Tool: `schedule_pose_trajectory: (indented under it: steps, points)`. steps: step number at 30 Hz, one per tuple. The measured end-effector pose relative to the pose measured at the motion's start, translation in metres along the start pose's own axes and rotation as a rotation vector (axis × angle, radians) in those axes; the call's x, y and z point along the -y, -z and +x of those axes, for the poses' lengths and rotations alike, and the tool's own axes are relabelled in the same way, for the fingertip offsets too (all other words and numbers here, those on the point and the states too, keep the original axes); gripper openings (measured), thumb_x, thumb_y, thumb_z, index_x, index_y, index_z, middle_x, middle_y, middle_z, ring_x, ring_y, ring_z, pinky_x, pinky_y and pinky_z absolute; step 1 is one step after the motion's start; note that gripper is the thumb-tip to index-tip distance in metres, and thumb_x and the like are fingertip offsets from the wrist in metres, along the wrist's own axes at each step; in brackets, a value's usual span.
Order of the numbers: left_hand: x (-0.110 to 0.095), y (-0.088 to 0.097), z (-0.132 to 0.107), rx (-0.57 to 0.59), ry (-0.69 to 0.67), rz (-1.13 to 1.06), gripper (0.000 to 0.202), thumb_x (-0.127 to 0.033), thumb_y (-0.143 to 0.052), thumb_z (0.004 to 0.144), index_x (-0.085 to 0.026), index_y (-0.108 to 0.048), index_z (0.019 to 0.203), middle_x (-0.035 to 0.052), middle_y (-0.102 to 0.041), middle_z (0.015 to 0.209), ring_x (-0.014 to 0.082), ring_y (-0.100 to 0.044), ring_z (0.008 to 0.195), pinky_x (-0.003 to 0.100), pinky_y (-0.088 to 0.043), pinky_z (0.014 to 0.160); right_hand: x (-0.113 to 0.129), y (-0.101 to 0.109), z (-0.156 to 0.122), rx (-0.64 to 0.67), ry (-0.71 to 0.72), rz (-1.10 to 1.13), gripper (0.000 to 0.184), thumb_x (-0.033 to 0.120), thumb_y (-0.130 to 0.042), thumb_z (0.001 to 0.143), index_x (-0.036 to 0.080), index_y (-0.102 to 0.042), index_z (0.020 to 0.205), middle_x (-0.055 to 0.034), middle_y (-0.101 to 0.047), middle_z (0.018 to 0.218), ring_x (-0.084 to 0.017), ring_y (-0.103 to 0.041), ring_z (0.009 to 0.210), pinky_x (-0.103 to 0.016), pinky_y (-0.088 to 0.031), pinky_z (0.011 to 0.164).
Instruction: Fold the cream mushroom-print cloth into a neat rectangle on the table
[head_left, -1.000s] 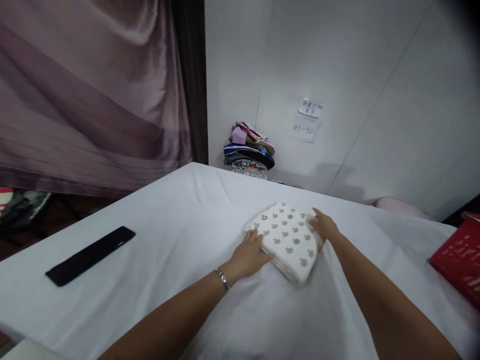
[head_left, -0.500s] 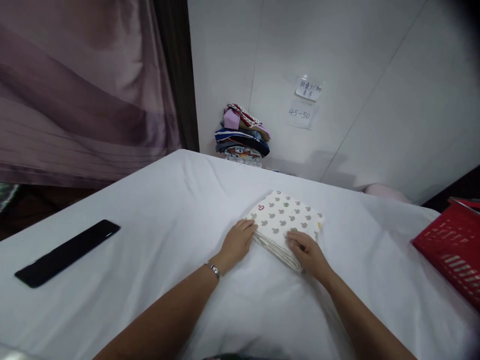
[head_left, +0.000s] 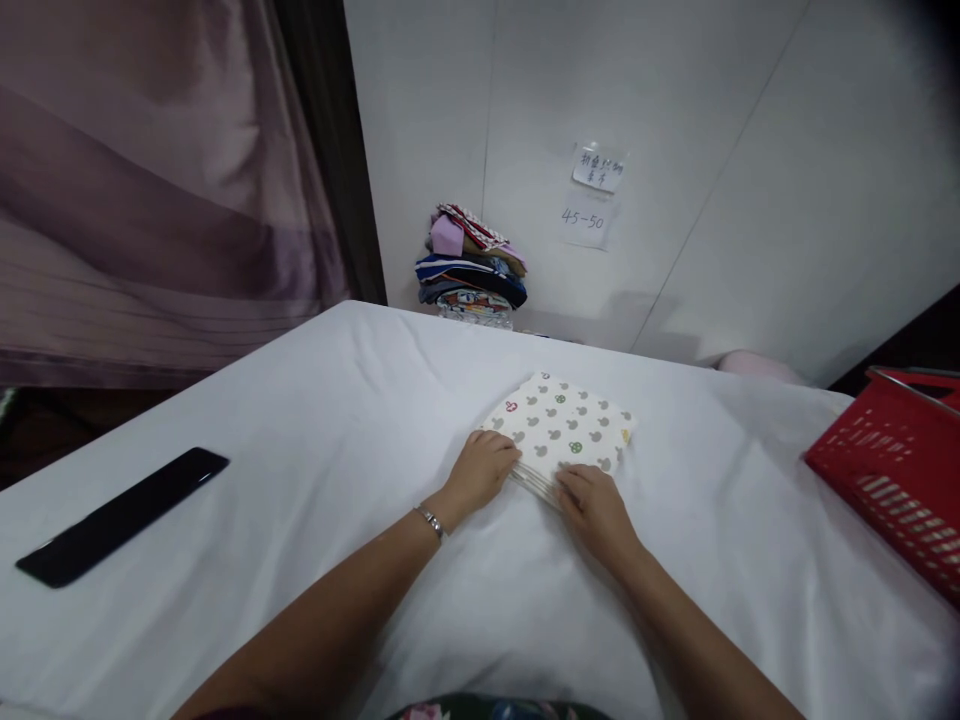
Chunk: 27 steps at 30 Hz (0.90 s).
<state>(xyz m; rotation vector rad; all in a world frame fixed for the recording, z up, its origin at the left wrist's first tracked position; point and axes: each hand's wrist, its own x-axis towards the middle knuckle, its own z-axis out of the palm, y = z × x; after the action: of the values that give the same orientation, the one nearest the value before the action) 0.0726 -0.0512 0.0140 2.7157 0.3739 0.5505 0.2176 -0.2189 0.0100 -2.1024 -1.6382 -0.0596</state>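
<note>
A folded white cloth (head_left: 566,420) with a grey, green and red mushroom print lies on the white-covered table. Its stacked layers show along the near edge. At the near left corner my left hand (head_left: 482,468), with a silver band on the wrist, closes over that edge. My right hand (head_left: 598,508) grips the near right part, fingers on top and thumb by the layers. The undersides of both hands are hidden.
To the left on the white sheet (head_left: 315,420) lies a flat black strip (head_left: 124,515). A red perforated basket (head_left: 892,470) stands at the right. Behind the far edge are stacked folded clothes (head_left: 471,268) against the wall, below paper notes (head_left: 587,218).
My right hand has shifted left along the near edge and now covers more of the layers. The view has turned slightly, so everything sits a little further left.
</note>
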Motion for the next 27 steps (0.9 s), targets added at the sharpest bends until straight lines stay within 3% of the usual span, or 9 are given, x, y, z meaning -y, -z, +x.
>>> schedule_pose_trajectory:
  steps: [12,16,27]
  points:
    - [0.011,0.001,0.013,0.023,-0.172,0.081,0.024,-0.021,-0.041,0.091,-0.022,-0.062,0.081,0.0018,-0.058,0.084,0.0158,-0.049,0.084,0.033,-0.034,0.080,0.010,-0.005,0.006,-0.051,-0.036,-0.045,0.016,0.020,-0.048,0.083,0.020,-0.064,0.084,-0.0049,-0.059,0.081,-0.019,-0.051,0.080,-0.030,-0.034,0.073]
    - [0.012,-0.002,0.011,-0.012,-0.167,0.056,0.021,-0.022,-0.041,0.091,-0.020,-0.060,0.083,0.0016,-0.058,0.086,0.0156,-0.049,0.086,0.032,-0.035,0.080,0.008,-0.008,0.004,-0.109,-0.014,0.014,0.020,0.020,-0.044,0.086,0.020,-0.062,0.079,-0.0041,-0.058,0.077,-0.018,-0.050,0.075,-0.029,-0.034,0.069]
    - [0.020,-0.008,0.001,-0.037,-0.237,0.055,0.019,-0.022,-0.039,0.092,-0.020,-0.058,0.093,0.0032,-0.059,0.092,0.0165,-0.049,0.090,0.034,-0.034,0.085,0.006,-0.013,-0.004,-0.151,0.148,-0.057,0.020,0.020,-0.043,0.089,0.017,-0.063,0.089,-0.0070,-0.058,0.085,-0.018,-0.049,0.080,-0.031,-0.036,0.072]
